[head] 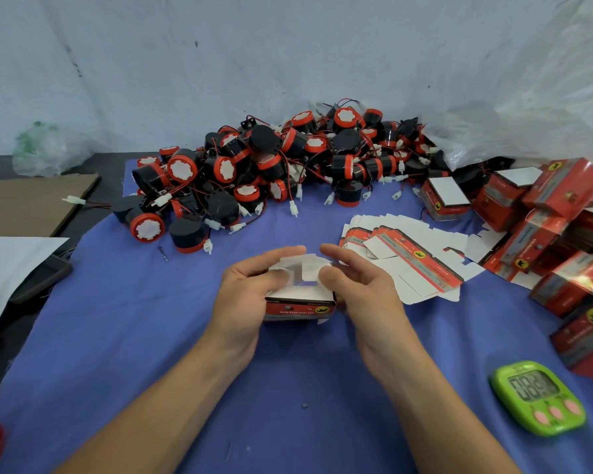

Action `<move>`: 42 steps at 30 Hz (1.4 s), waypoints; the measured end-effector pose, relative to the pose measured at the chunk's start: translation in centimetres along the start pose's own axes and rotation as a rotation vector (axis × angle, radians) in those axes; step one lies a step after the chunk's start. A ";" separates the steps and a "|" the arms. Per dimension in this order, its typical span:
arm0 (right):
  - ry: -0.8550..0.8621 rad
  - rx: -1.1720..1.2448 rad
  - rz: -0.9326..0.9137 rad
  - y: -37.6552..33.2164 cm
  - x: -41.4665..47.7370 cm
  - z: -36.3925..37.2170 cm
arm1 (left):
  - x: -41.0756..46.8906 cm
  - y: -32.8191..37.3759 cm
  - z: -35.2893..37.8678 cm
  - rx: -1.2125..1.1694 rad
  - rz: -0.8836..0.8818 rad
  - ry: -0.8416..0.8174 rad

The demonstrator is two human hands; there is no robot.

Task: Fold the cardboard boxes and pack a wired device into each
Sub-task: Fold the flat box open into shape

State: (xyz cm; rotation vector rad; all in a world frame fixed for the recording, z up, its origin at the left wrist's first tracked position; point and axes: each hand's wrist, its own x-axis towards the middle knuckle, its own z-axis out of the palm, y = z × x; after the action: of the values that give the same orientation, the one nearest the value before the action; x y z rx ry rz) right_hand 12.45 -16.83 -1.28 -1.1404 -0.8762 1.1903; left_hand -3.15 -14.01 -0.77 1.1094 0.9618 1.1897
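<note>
Left hand (243, 289), right hand (360, 289) grip half-folded box (300, 307) at centre of blue cloth (144, 336), thumbs pressing white flaps inward. Flat blanks (408, 258) just right. Finished boxes (545, 206) heaped beyond. Wired devices (271, 165) piled behind, apparently many unpacked.

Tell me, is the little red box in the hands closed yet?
Not yet. On the box, white top flaps sit half folded while the left hand and right hand pinch them.

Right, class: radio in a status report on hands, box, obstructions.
Left hand and right hand both hold small red cardboard box, thumbs pressing its white top flaps. Flaps not yet closed. Nothing blocking; flat red-and-white cardboard blanks lie beside.
</note>
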 end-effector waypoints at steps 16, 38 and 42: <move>-0.092 -0.219 -0.036 -0.1 -0.2 -0.3 | -0.1 -0.5 -0.2 0.076 0.033 -0.033; -0.144 -0.293 -0.300 -1.9 -0.6 -1.3 | 0.2 -0.1 -1.3 0.188 0.478 0.171; 0.088 -0.954 -0.660 0.3 -1.0 0.0 | 0.6 -0.9 -1.7 0.181 0.358 0.088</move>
State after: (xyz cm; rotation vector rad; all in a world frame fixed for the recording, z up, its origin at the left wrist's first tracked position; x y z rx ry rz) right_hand 12.18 -17.82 -1.57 -1.4385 -1.6664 0.1292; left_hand -4.54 -13.21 -1.96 1.4260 0.9784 1.4706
